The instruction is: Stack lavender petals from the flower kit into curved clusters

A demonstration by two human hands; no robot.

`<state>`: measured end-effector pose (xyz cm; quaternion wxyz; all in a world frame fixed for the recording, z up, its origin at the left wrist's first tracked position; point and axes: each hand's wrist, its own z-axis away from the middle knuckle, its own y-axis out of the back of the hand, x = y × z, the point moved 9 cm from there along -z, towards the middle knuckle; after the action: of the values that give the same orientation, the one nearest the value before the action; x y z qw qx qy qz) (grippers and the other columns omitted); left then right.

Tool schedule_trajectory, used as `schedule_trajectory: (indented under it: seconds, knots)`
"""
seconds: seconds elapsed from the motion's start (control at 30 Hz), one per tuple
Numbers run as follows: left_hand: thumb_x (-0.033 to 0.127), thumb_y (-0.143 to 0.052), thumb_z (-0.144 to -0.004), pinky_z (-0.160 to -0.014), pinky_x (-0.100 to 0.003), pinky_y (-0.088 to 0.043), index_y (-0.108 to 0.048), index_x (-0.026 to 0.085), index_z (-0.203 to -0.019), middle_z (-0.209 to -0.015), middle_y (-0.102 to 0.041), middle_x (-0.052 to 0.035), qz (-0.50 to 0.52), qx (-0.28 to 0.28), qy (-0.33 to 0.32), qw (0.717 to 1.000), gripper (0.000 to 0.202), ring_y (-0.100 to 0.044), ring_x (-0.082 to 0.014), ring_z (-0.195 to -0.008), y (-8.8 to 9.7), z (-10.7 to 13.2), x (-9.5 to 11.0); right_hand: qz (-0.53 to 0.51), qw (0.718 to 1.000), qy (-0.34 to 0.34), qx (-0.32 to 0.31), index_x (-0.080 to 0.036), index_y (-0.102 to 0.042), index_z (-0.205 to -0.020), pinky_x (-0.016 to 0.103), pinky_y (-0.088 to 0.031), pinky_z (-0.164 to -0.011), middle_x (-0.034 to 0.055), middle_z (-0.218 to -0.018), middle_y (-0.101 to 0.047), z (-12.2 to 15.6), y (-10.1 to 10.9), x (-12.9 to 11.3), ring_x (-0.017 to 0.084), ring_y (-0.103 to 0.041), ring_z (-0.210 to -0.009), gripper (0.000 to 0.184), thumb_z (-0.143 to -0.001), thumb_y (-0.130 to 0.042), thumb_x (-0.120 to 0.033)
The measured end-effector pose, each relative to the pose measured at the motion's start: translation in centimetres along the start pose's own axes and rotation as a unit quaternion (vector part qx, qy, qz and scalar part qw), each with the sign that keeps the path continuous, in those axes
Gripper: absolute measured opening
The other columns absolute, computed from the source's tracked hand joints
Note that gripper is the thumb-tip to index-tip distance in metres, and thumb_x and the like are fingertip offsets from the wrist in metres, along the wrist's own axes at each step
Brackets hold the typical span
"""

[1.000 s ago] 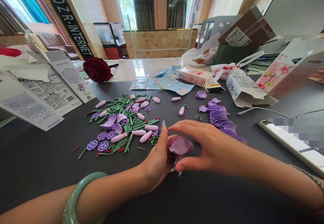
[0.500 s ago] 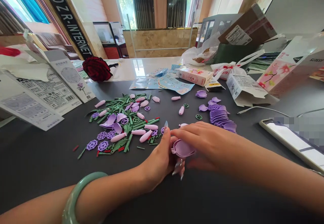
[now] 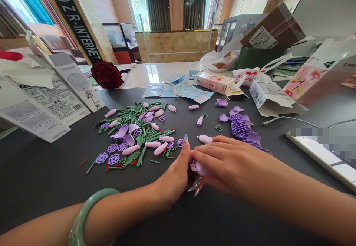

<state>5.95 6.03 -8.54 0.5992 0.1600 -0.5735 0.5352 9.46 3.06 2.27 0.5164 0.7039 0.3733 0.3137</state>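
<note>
Between my hands is a lilac plastic petal assembly [image 3: 199, 168], mostly hidden under the fingers of my right hand [image 3: 230, 164]. My left hand [image 3: 175, 175], with a pale green jade bangle [image 3: 86, 216] on its wrist, presses its thumb against the petals' left side. Its long nails show below them. A pale pink bud piece [image 3: 205, 138] lies just beyond my right fingers. To the left spreads a pile of green, purple and pink plastic parts [image 3: 136, 134]. A row of stacked lilac petals [image 3: 241, 127] lies behind my right hand.
On the dark tabletop [image 3: 55, 190] stand printed cards [image 3: 58, 101] at left and a dark red rose [image 3: 106, 75] behind them. Blue instruction sheets [image 3: 191, 92], a pink box [image 3: 213, 82], plastic bags and a cardboard box [image 3: 272, 27] lie beyond. A phone [image 3: 319, 146] rests at right.
My right hand has slid over the petals and covers more of them. Both hands sit slightly lower and closer together, and the pink bud piece now shows beyond my right fingers.
</note>
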Motion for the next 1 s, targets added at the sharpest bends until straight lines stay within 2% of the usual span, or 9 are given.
schedule_trajectory:
  seconds: [0.13,0.3,0.43,0.6,0.77,1.0]
  knots:
    - [0.086,-0.039,-0.071,-0.053,-0.022,-0.034,-0.045,0.020,-0.062,-0.046,-0.044,0.0064,-0.008,-0.008,-0.007,1.000,0.067,-0.038,-0.0089,-0.047,0.0,0.1,-0.1,0.003,1.000,0.000,0.012,-0.016,-0.071,-0.091,0.040,-0.052,-0.089,0.0079,-0.095,-0.074,0.2,-0.2,0.1,0.021,-0.070,-0.082,0.012,-0.080,-0.072,-0.020]
    - [0.083,-0.044,-0.072,-0.052,-0.022,-0.035,-0.047,0.020,-0.067,-0.049,-0.046,0.0068,-0.002,-0.015,-0.015,1.000,0.064,-0.040,-0.0089,-0.047,-0.2,-0.2,0.1,0.070,0.997,0.013,0.035,-0.008,-0.070,-0.102,0.040,-0.054,-0.080,0.0123,-0.097,-0.075,0.6,-0.1,-0.5,0.025,-0.070,-0.083,0.028,-0.078,-0.072,-0.023]
    - [0.083,-0.047,-0.070,-0.050,-0.021,-0.034,-0.049,0.019,-0.071,-0.053,-0.047,0.0066,0.013,-0.002,-0.008,1.000,0.064,-0.040,-0.0084,-0.048,-0.1,-0.2,0.0,0.125,0.991,0.025,0.048,-0.008,-0.069,-0.104,0.040,-0.055,-0.075,0.0106,-0.101,-0.075,0.8,0.2,-1.0,0.023,-0.070,-0.084,0.023,-0.084,-0.059,-0.015]
    - [0.081,-0.044,-0.075,-0.050,-0.022,-0.033,-0.048,0.019,-0.071,-0.053,-0.046,0.0057,0.004,-0.006,-0.009,1.000,0.063,-0.039,-0.0085,-0.048,-0.2,0.0,0.2,0.142,0.988,0.032,0.056,-0.008,-0.069,-0.104,0.040,-0.055,-0.078,0.0083,-0.101,-0.075,0.8,0.5,-1.3,0.021,-0.071,-0.086,0.029,-0.086,-0.046,-0.007]
    - [0.082,-0.041,-0.076,-0.050,-0.023,-0.032,-0.046,0.019,-0.072,-0.053,-0.044,0.0063,-0.010,-0.003,-0.008,1.000,0.063,-0.037,-0.0087,-0.048,-0.1,-0.2,0.1,0.135,0.988,0.035,0.067,-0.003,-0.069,-0.104,0.037,-0.056,-0.075,0.0090,-0.096,-0.076,0.8,0.6,-1.3,0.020,-0.072,-0.080,0.032,-0.082,-0.045,-0.003]
    - [0.087,-0.044,-0.068,-0.051,-0.023,-0.032,-0.046,0.019,-0.071,-0.057,-0.047,0.0049,-0.030,-0.034,-0.001,0.999,0.068,-0.039,-0.0091,-0.051,-0.5,-0.3,-0.1,0.126,0.989,0.030,0.075,-0.006,-0.070,-0.096,0.034,-0.057,-0.072,0.0083,-0.087,-0.076,0.6,0.3,-1.2,0.019,-0.071,-0.071,0.026,-0.078,-0.052,-0.003]
